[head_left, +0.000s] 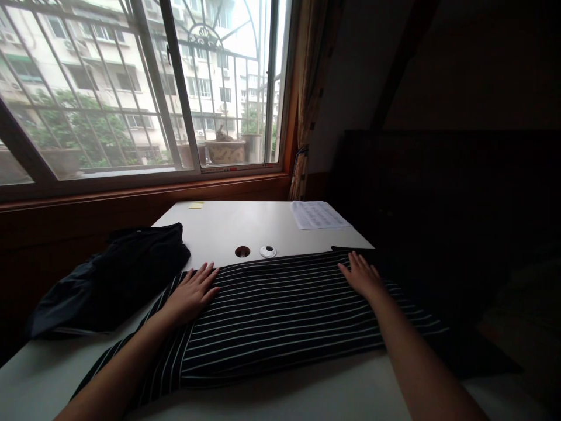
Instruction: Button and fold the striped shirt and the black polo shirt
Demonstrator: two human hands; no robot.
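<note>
A black garment with thin white stripes [280, 310] lies spread flat across the white table, its kind not certain from here. My left hand [193, 294] rests on its left part, palm down with the fingers spread. On the far right part lies my right hand [362, 275], also flat with its fingers apart. Neither hand grips the cloth. Past my right forearm, the striped fabric runs on into shadow at the table's right side.
Dark bunched clothing [118, 280] lies on the left of the white table [228, 225]. Behind the garment are a round hole [242, 251] and a white ring-shaped cap [268, 251]. Printed papers [319, 215] and yellow sticky notes [196, 205] lie farther back. A barred window [210, 93] stands beyond.
</note>
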